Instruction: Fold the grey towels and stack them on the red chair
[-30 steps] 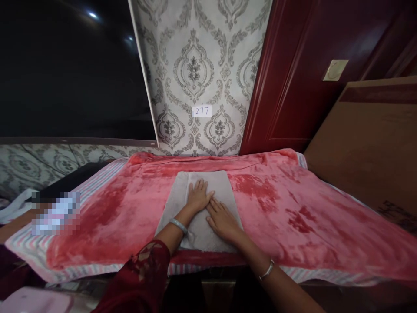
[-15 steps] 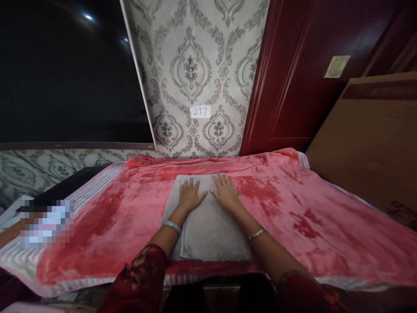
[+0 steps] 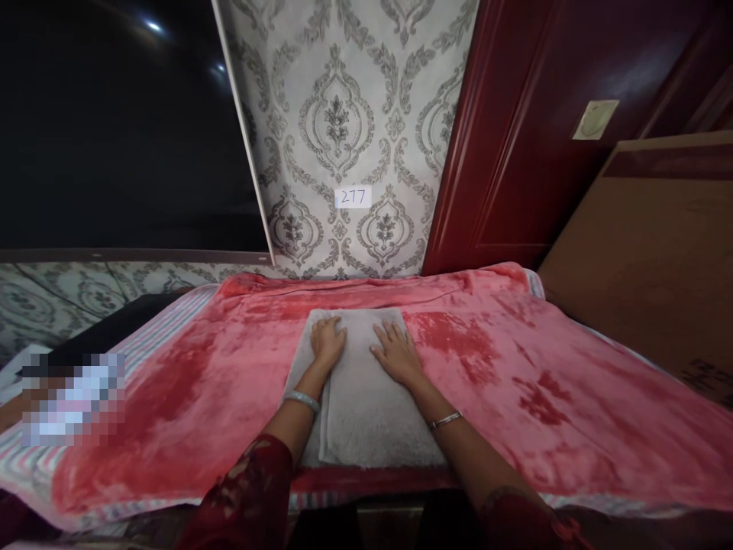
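A grey folded towel (image 3: 381, 416) lies flat on a red and pink plush blanket (image 3: 240, 382), with a layered fold edge along its left side. My left hand (image 3: 327, 341) is on the towel's upper left part, its fingers bent and drawn together on the cloth near that fold edge. On the upper right part rests my right hand (image 3: 398, 353), palm down, fingers stretched out and a little apart. Both hands touch the towel. The fingertips of my left hand are partly hidden.
A large dark television screen (image 3: 126, 137) stands at the left. Patterned wallpaper (image 3: 337, 122) with a paper label (image 3: 353, 196) rises behind the blanket. At the right are a dark red panel (image 3: 515, 153) and a cardboard box (image 3: 658, 244). Someone's blurred-out arm (image 3: 14, 412) shows at the left edge.
My left hand has gone from flat with spread fingers to bent, drawn-in fingers. My right hand has slid slightly toward me on the towel. The towel stays in place.
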`<state>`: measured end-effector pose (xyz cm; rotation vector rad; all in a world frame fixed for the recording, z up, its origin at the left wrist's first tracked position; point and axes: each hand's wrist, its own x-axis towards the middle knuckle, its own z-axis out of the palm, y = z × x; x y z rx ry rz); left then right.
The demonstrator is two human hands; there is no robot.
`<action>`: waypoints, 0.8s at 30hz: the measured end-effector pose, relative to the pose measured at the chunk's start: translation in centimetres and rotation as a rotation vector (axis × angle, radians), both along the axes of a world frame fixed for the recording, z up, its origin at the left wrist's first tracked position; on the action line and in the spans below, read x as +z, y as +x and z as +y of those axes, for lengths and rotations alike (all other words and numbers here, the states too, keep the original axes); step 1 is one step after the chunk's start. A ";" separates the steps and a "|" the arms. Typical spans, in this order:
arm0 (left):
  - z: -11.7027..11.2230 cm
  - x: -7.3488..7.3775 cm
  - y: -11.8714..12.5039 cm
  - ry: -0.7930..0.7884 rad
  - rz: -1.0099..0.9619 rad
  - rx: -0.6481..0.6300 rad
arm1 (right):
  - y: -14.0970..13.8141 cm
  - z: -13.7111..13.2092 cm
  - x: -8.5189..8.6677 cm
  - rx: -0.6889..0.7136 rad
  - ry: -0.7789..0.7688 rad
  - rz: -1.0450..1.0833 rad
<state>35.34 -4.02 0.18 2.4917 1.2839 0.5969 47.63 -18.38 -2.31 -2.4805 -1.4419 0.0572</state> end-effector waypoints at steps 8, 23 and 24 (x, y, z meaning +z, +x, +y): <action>1.1 0.7 1.5 -0.012 -0.055 -0.052 | 0.7 0.7 1.8 -0.030 -0.070 0.038; -1.0 1.2 0.4 0.207 0.023 -0.111 | -0.2 1.3 -0.1 -0.041 0.004 -0.034; -1.8 1.3 0.2 0.223 0.059 -0.202 | -0.1 1.3 0.1 -0.037 0.003 -0.032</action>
